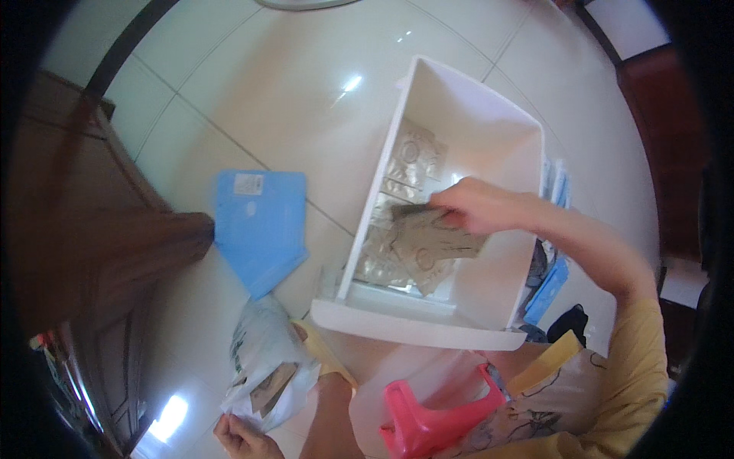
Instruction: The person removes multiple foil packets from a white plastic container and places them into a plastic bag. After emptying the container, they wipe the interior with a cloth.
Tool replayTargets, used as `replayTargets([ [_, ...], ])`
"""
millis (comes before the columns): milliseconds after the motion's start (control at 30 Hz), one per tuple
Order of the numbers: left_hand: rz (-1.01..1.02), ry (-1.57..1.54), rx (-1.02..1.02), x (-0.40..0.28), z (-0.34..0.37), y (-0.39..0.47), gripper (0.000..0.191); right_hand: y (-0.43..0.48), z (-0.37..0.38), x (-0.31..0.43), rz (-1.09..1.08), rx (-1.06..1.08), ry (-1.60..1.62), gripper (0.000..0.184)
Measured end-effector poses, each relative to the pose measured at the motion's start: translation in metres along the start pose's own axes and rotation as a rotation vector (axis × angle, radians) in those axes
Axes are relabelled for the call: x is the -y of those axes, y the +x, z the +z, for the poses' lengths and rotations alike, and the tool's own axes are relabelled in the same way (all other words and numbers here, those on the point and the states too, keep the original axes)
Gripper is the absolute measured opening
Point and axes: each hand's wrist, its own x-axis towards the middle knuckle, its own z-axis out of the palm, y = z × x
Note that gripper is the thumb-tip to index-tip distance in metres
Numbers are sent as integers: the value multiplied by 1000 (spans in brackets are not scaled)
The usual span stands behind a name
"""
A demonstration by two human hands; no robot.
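My right hand [473, 206] reaches into a white plastic drawer [421, 324] that rests on the tiled floor. Its fingers grip several flat brownish packets [438, 244], slightly blurred, with printed marks. Under and beyond them, similar clear-looking packets [410, 152] lie along the drawer's left wall. My left hand [246, 439], fingers curled, pinches the edge of a translucent white plastic bag [266, 333] in front of my foot. Through the bag's mouth a brown flat packet [275, 387] shows; the rest of its contents are hidden.
A blue plastic folder [261, 215] with a white label lies left of the drawer, close to a wooden furniture leg [189, 235]. Blue packages [547, 290] and a black item [567, 327] lie along the drawer's right side. A pinkish-red plastic object [430, 419] is near my legs.
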Motion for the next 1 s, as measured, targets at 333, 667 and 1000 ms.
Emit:
replayTargets([
  [333,-187,-10,-49,-38,-3,13,10,-34,-42,127,-109,295,942,36],
  [667,-202,-119,-23,-39,7,16,13,50,96,239,436,636,1364,32],
  [1000,242,92,218,-29,8,-3,7,56,195,267,459,-411,1143,27],
])
